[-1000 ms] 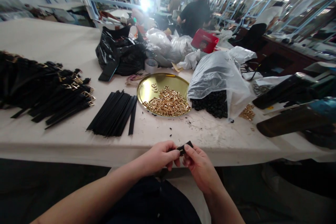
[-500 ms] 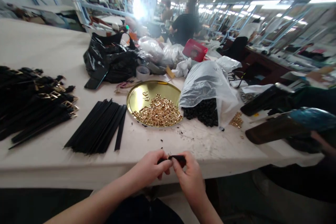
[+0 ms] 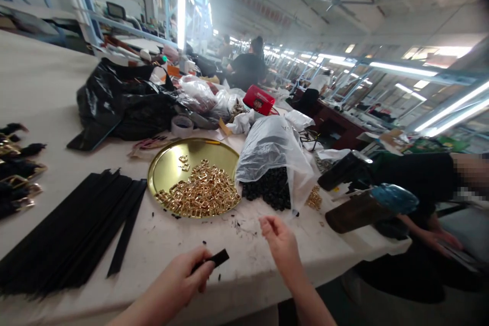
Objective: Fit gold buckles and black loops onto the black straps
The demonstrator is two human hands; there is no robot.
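My left hand (image 3: 187, 275) is closed on a black strap (image 3: 220, 259), whose flat end juts out to the right over the table's front edge. My right hand (image 3: 280, 247) is raised just in front of a translucent plastic bag (image 3: 260, 150) of small black pieces (image 3: 267, 191). Its fingers are curled with the tips together; whatever they may hold is too small to make out. Beyond the left hand, a round gold tray (image 3: 162, 165) bears a heap of gold buckles (image 3: 202, 193). A stack of black straps (image 3: 69, 229) lies to the left, a single strap (image 3: 128, 234) beside it.
Straps with buckles (image 3: 19, 183) lie at the far left. Behind the tray are a black plastic bag (image 3: 126, 97), a tape roll (image 3: 182, 126) and a red pouch (image 3: 260, 100). Two dark bottles (image 3: 353, 211) stand out at the right, near a seated co-worker (image 3: 424, 178).
My hands were together on the strap and have come apart. The right hand has moved forward toward the plastic bag; the left keeps the strap. The view has shifted right and tilted.
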